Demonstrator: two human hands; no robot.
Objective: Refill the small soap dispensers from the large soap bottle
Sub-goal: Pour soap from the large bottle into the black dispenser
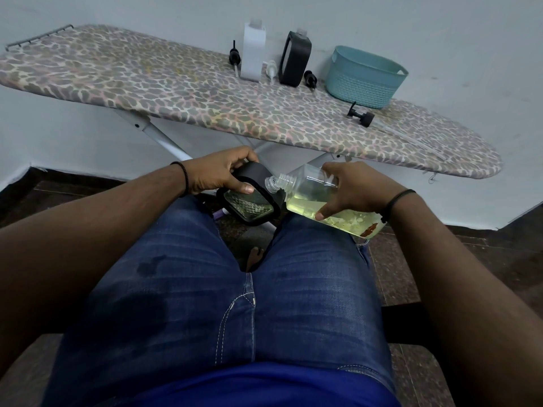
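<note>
At frame centre, above the lap, the left hand grips a black soap dispenser; the right hand clasps the tilted large soap bottle, mouth touching the dispenser's neck. Farther up, the ironing board carries a white dispenser, another black one and a teal basket.

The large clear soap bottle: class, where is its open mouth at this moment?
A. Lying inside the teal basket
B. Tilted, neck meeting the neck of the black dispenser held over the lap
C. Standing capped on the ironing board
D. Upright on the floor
B: the right hand tilts the large clear soap bottle so its neck meets that of the black dispenser gripped by the left hand.
</note>
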